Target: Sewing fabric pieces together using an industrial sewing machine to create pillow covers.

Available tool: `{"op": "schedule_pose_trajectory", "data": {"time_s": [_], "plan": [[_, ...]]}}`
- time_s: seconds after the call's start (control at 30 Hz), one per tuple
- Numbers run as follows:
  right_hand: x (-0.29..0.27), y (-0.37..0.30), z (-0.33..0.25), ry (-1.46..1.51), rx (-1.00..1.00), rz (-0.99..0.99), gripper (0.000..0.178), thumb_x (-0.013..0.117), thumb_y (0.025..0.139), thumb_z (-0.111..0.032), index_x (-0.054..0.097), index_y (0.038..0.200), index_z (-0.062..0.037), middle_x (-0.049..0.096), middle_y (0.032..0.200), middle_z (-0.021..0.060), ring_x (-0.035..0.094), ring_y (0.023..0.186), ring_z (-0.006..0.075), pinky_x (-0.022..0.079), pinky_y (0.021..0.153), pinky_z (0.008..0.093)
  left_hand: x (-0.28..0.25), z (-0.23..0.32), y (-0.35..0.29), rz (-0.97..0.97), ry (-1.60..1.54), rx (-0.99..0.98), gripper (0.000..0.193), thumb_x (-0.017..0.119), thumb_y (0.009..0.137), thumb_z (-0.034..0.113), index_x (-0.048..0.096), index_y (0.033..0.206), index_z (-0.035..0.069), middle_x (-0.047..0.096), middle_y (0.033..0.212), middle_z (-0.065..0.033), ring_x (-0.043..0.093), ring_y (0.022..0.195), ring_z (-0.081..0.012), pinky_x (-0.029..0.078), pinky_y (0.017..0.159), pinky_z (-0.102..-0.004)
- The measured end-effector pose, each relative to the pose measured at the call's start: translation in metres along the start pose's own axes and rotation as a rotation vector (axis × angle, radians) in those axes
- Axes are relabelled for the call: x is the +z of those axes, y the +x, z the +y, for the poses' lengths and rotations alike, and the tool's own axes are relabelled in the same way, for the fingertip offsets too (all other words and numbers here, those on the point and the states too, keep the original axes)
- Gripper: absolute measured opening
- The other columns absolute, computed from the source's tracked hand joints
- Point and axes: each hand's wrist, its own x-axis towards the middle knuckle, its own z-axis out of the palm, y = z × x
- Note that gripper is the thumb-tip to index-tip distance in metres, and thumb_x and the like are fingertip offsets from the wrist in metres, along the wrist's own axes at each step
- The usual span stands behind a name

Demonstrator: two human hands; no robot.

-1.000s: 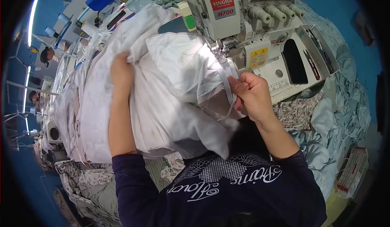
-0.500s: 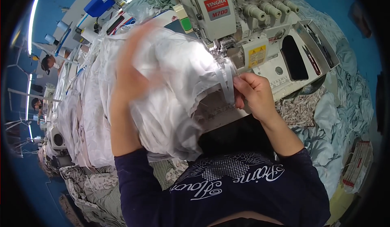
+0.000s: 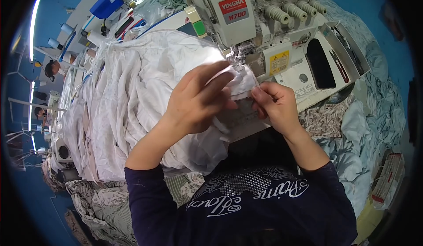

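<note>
A large white cloth lies gathered on the left of the sewing machine, its right edge under the lit presser foot. My left hand is over the cloth just in front of the foot, fingers stretched toward it and apart; its fingertips partly cover the cloth. In a pinch between thumb and fingers, my right hand holds the cloth's edge just right of and below the foot.
On the machine bed lie a black phone and a pair of dark red tweezers, beside a metal tray. Thread tension knobs line the machine's top. Pale blue cloth is heaped on the right, patterned cloth on the lower left.
My left hand, blurred over the cloth on the left before, has come right to the presser foot. My right hand keeps its pinch; the loose white strip beside it no longer hangs visibly apart.
</note>
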Motion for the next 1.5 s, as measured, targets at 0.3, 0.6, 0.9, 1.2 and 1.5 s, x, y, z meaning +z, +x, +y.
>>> {"op": "schedule_pose_trajectory", "data": {"time_s": [0.3, 0.6, 0.9, 1.2, 1.5], "plan": [[0.001, -0.001, -0.003, -0.098, 0.013, 0.04, 0.02, 0.062, 0.087, -0.019, 0.06, 0.08, 0.0, 0.057, 0.065, 0.0029, 0.048, 0.049, 0.0057, 0.038, 0.044, 0.0199, -0.009, 0.01, -0.003, -0.297, -0.032, -0.092, 0.042, 0.06, 0.072, 0.007, 0.06, 0.114, 0.011, 0.057, 0.12, -0.0039, 0.06, 0.103, -0.0233, 0.053, 0.08, -0.0308], [0.005, 0.002, -0.006, -0.988, -0.882, 0.264, 0.034, 0.073, 0.068, -0.007, 0.067, 0.101, -0.0108, 0.053, 0.074, 0.0025, 0.054, 0.056, 0.0176, 0.044, 0.048, 0.0275, -0.012, 0.004, -0.004, -0.292, -0.188, -0.157, 0.048, 0.059, 0.067, 0.005, 0.059, 0.115, 0.009, 0.055, 0.118, -0.0066, 0.059, 0.102, -0.0249, 0.052, 0.078, -0.032], [0.038, -0.01, 0.001, -0.722, -0.824, 0.139, 0.021, 0.071, 0.072, -0.011, 0.063, 0.091, -0.006, 0.058, 0.076, 0.006, 0.06, 0.063, 0.0232, 0.049, 0.053, 0.032, 0.0, -0.02, -0.003, -0.18, -0.187, -0.317, 0.037, 0.055, 0.075, -0.007, 0.06, 0.11, 0.004, 0.059, 0.114, -0.0114, 0.058, 0.105, -0.0292, 0.048, 0.086, -0.0342], [0.021, -0.047, 0.03, -0.434, -0.34, -0.564, 0.019, 0.067, 0.075, -0.014, 0.062, 0.091, -0.0047, 0.06, 0.079, 0.0121, 0.061, 0.07, 0.0295, 0.047, 0.059, 0.0341, -0.025, -0.025, -0.008, -0.182, -0.164, -0.415, 0.028, 0.06, 0.073, -0.004, 0.064, 0.1, 0.002, 0.063, 0.108, -0.0109, 0.058, 0.096, -0.0298, 0.048, 0.081, -0.035], [-0.034, -0.075, 0.004, -0.984, -0.14, -0.22, 0.022, 0.072, 0.071, -0.009, 0.064, 0.09, -0.0031, 0.06, 0.081, 0.0099, 0.058, 0.06, 0.0221, 0.046, 0.056, 0.0289, -0.026, 0.005, -0.009, -0.105, -0.148, -0.484, 0.022, 0.065, 0.069, -0.003, 0.065, 0.09, 0.003, 0.064, 0.096, -0.008, 0.064, 0.079, -0.0257, 0.052, 0.065, -0.0326]]}}
